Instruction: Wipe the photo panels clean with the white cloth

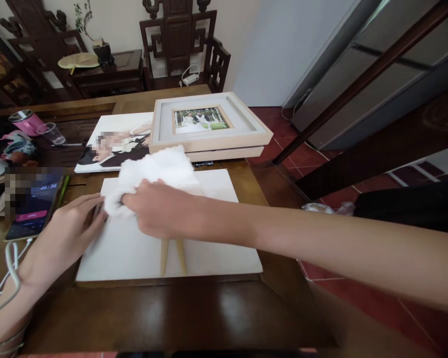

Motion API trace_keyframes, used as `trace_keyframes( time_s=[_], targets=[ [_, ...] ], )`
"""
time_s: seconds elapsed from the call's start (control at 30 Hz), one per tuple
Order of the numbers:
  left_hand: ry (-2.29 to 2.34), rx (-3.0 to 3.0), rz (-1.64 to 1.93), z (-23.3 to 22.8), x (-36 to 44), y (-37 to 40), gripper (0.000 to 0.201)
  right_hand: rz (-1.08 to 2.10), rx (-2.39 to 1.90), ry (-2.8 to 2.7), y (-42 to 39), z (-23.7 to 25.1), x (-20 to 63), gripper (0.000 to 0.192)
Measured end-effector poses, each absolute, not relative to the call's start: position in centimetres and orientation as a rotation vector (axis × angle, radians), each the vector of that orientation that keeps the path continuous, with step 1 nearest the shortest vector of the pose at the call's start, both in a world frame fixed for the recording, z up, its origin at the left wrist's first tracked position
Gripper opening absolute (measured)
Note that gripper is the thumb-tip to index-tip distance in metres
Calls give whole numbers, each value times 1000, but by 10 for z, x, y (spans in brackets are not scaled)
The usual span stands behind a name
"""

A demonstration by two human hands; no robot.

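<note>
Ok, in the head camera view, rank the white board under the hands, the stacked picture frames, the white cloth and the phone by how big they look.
1. White board
2. Stacked picture frames, though farther back, so possibly comparable
3. White cloth
4. Phone, partly hidden, so unsure against the cloth

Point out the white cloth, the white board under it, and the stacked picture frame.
white cloth (160,166), head view, its bunched middle.
white board (127,251), head view, bare lower-left face.
picture frame (246,130), head view, right rim.

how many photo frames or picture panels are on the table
4. A white panel under both hands, a photo print behind it at left, and two stacked frames behind at right. More may be hidden.
</note>
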State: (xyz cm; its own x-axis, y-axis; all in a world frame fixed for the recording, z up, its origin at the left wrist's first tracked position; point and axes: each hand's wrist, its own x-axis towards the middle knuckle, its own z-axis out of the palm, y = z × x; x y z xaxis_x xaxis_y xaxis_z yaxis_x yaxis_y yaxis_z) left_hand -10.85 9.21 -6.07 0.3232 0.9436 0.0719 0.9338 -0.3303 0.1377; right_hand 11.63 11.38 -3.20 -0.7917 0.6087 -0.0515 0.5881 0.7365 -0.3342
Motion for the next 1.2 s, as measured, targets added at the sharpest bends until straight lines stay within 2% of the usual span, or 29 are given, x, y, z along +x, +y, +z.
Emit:
trace_keyframes(
  time_s=[0.13, 0.23, 0.33, 0.43, 0.5, 0.57, 0.67, 0.8, 0.9, 0.97, 1.1, 1.2],
  targets=[
    [1851, 2485, 23, -63, -105, 86, 65, 611, -1231, -2819, 108, -32, 173, 42],
    [1874, 2540, -157, -63, -104, 83, 63, 397, -1322, -2820, 93, -48, 210, 41],
    [1866, 2592, -222, -63, -103, 81, 62, 192, -1095, -2744, 57, -68, 228, 33],
    [1795, 2627, -183, -64, -105, 83, 63, 156, -861, -2620, 13, -81, 228, 19],
    [1763, 2620, -140, -65, -106, 85, 65, 144, -762, -2613, -5, -84, 225, 21],
    [1735, 2607, -94, -67, -108, 87, 68, 140, -697, -2613, -5, -86, 225, 23],
    [1679, 2602, -35, -69, -109, 89, 71, 202, -658, -2653, 27, -87, 235, 16],
    [1638, 2623, 9, -71, -110, 91, 69, 238, -881, -2815, 84, -83, 250, 36],
    [1641, 2628, 12, -71, -110, 92, 67, 183, -992, -2811, 95, -82, 253, 38],
    [1643, 2631, 5, -71, -109, 92, 66, 188, -985, -2767, 79, -84, 250, 37],
    [1624, 2644, 6, -71, -109, 92, 64, 225, -768, -2594, 20, -92, 240, 21],
    [1621, 2636, 27, -71, -107, 92, 64, 227, -645, -2573, -5, -95, 240, 20]
  ],
)
